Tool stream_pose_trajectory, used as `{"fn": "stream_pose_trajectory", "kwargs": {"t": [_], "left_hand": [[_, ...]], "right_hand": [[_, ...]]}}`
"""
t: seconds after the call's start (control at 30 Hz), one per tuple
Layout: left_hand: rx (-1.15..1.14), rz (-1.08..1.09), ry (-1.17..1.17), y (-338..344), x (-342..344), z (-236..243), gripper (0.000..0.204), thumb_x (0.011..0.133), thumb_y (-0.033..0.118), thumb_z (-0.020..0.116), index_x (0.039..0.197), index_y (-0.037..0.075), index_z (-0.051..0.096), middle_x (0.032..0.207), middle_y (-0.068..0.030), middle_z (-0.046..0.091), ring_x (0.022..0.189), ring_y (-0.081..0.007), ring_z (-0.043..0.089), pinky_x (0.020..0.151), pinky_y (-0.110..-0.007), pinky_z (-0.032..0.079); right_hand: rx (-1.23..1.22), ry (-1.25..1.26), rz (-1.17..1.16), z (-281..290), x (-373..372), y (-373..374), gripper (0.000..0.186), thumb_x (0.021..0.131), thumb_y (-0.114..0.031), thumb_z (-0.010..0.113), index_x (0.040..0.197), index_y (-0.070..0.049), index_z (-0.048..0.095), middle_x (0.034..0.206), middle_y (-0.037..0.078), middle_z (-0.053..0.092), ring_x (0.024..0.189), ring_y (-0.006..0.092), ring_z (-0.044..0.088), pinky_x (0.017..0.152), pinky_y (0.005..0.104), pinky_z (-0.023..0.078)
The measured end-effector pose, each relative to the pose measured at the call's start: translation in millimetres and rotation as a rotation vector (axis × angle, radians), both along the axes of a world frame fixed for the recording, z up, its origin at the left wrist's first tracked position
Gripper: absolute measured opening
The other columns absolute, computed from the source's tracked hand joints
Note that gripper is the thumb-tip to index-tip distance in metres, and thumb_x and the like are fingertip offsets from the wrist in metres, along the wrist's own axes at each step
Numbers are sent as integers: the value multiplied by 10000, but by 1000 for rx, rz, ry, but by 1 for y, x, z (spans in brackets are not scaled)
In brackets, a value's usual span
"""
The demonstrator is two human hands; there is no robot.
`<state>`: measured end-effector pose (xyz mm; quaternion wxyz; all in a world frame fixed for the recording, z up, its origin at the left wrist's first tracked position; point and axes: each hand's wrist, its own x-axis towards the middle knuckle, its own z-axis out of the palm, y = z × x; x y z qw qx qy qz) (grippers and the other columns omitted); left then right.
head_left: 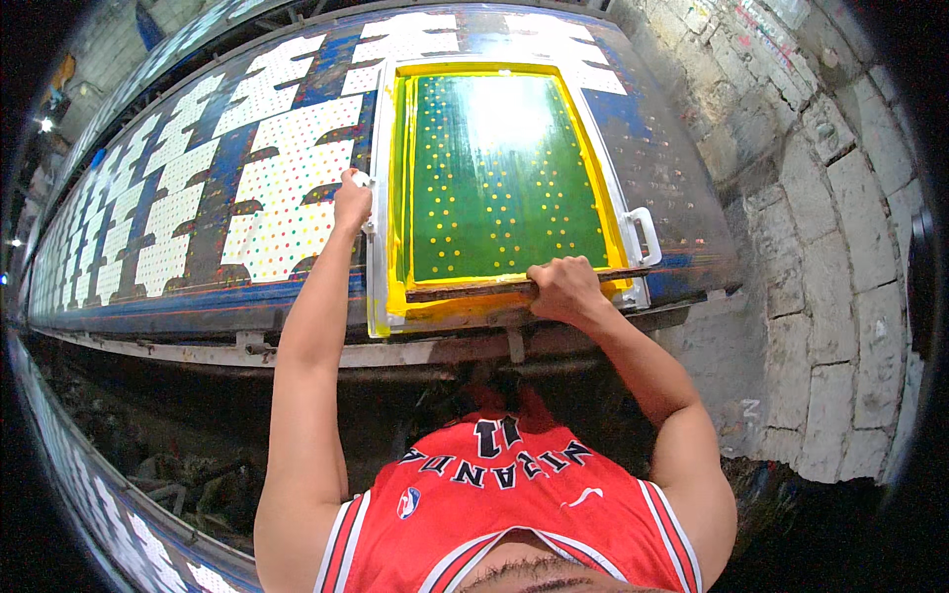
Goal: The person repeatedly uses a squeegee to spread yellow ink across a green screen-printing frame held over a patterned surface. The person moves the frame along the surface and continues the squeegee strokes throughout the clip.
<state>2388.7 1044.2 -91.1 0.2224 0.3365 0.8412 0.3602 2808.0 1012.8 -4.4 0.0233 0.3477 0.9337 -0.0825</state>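
Observation:
A screen-printing frame [379,267] with pale rails lies on the long table in front of me. Its green mesh [499,212] carries rows of small yellow dots, and yellow ink coats its edges. My left hand [353,203] is closed around the white handle on the frame's left side. At the near end of the mesh, my right hand [568,290] grips a squeegee [465,290], a long dark bar stretching across most of the frame's width. A second white handle [647,237] sticks out on the right, with no hand on it.
White cut fabric pieces [292,193] with coloured dots lie in rows on the dark, blue-stained table [662,188], left of and beyond the frame. A concrete block wall [820,257] borders the right. Another table with white pieces [119,514] shows at lower left.

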Motion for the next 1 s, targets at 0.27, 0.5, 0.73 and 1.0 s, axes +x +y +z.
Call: {"fn": "stream_pose_trajectory", "kwargs": {"t": [0.27,0.5,0.73,1.0], "left_hand": [[-30,33,-43,2,3,4,607,852,55,468,1453,112,413,858,-226,701,536,-271,647,513,-402,515],[-8,62,-51,1,4,7,620,816,27,461,1429,122,449,836,-212,694,514,-267,629,465,-393,483],[-98,119,-36,5,8,9,593,830,60,546,1410,164,485,937,-176,688,567,-251,621,486,-372,508],[-45,150,25,3,0,-12,553,840,83,587,1382,156,511,999,-192,704,693,-301,661,627,-423,515]], "right_hand": [[139,199,85,-48,5,-8,185,672,-203,721,795,-82,655,808,109,687,818,302,718,720,443,582],[210,113,49,-66,-43,108,212,674,-233,705,800,-68,660,774,156,702,726,357,710,643,469,564],[185,51,22,-58,-110,266,291,805,-317,672,870,-56,781,843,191,751,815,348,756,762,468,604],[288,15,-13,-76,-188,431,347,849,-388,670,984,-88,779,914,175,758,877,336,750,777,466,605]]}}
